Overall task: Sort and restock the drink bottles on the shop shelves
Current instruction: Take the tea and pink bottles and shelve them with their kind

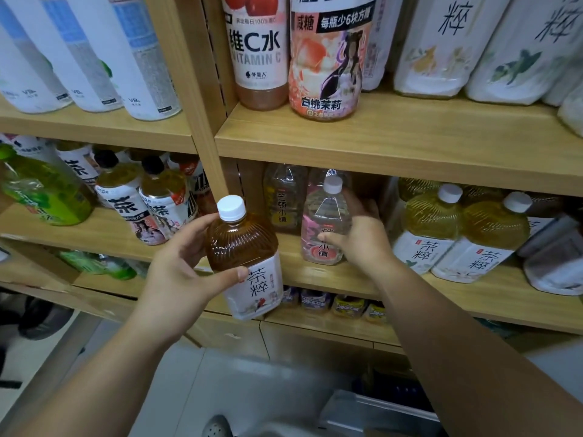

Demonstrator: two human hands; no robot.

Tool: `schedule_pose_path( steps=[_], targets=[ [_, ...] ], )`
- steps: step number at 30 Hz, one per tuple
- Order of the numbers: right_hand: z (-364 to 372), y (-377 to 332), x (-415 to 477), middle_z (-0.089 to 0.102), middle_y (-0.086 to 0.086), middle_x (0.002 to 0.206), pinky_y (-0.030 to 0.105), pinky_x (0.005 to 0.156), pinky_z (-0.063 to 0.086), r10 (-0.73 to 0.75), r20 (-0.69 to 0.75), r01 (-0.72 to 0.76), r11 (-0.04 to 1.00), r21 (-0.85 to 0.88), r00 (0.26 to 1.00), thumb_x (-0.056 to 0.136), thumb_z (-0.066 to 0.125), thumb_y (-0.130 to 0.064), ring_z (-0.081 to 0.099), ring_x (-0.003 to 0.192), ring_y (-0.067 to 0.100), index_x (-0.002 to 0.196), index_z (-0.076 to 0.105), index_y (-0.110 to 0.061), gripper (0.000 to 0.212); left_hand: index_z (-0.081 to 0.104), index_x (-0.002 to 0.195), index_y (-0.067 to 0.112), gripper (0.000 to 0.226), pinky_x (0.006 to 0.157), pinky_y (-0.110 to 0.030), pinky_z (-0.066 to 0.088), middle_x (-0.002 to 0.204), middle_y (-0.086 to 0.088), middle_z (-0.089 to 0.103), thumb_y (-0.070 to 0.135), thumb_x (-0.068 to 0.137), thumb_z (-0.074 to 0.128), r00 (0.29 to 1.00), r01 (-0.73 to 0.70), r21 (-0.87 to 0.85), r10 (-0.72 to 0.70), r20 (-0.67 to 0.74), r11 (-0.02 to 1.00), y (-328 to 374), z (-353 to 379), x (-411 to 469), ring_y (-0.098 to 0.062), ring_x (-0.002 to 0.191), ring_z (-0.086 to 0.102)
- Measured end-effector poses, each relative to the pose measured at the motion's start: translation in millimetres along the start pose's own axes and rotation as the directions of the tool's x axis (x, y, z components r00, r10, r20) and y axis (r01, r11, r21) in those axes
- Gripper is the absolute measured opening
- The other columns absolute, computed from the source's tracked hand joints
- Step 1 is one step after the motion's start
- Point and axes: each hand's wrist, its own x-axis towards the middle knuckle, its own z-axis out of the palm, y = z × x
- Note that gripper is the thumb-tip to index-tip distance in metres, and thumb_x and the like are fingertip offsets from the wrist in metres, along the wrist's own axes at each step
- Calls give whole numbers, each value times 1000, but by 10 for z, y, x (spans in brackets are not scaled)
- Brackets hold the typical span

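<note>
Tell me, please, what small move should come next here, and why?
Probably slide the clear bottle leftward with the right hand, which grips it. That would widen the gap beside the yellow tea bottles, whose labels match the brown tea bottle held in the left hand.

We have one wide-angle view, worn on the head. It faces forward and slightly down, close to the wooden shelves (394, 134).

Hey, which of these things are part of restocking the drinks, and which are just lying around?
Part of the job: brown tea bottle in the left hand; clear bottle gripped by the right hand; yellow tea bottles nearby; wooden shelf.
Lying about: dark object on the floor; grey box below.
</note>
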Motion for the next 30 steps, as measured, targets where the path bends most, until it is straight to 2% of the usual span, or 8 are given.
schedule_pose_path(
  steps=[5,8,11,14,18,20,24,30],
  targets=[
    [-67,-64,-170,51,-5,122,34,102,48,-25,-52,29,997,65,998,74,90,-38,56,114,16,157,29,-37,102,60,133,28,83,98,-50,56,127,7,71,16,57,89,998,-21,15,20,51,1000,7,59,18,-14,122,65],
    [-193,-76,-426,44,1,130,42,102,52,-25,-135,46,986,159,991,82,80,-50,52,125,23,152,31,-45,86,62,128,33,78,97,-46,57,124,10,72,14,57,88,996,-34,18,32,78,999,57,188,-3,-11,119,66],
    [-372,28,-712,47,-10,132,21,91,55,-73,-127,110,942,317,989,94,69,-42,56,120,7,142,52,-32,52,62,127,32,78,98,-47,57,124,8,72,11,56,87,990,-42,-4,42,133,999,112,421,-32,-12,120,66],
    [-586,193,-980,48,-15,136,6,81,48,-70,-141,117,928,355,987,99,62,-40,57,112,-7,139,56,-34,41,62,130,29,80,100,-47,55,127,5,71,11,56,88,975,-64,-14,65,214,998,165,759,-67,-14,122,65],
    [-901,482,-1322,57,-15,135,17,87,51,-41,-99,79,906,416,994,101,58,-40,58,112,-5,136,59,-38,35,62,129,30,81,97,-34,56,126,8,72,7,56,89,946,-81,-38,89,312,996,271,1340,-147,-13,121,65],
    [-1048,660,-1498,61,-13,131,23,88,56,-16,-117,70,876,476,993,101,60,-35,60,113,-1,135,59,-38,34,62,127,28,78,94,-29,58,124,7,73,3,58,88,928,-65,-84,91,362,994,330,1656,-189,-13,120,66],
    [-1257,1094,-1821,63,-9,130,27,88,60,105,-185,20,821,570,977,96,70,-27,62,116,1,136,55,-40,45,60,127,29,75,99,-42,57,122,7,73,-1,64,88,887,-65,-102,104,449,993,418,2289,-205,-10,118,66],
    [-1288,1750,-2022,57,-9,137,40,95,60,301,-315,-99,846,525,900,82,81,-39,59,123,9,148,41,-50,78,57,126,38,75,96,-51,58,117,14,71,-1,71,89,822,-85,-102,128,554,991,532,3200,-193,-2,112,66]
  ],
)
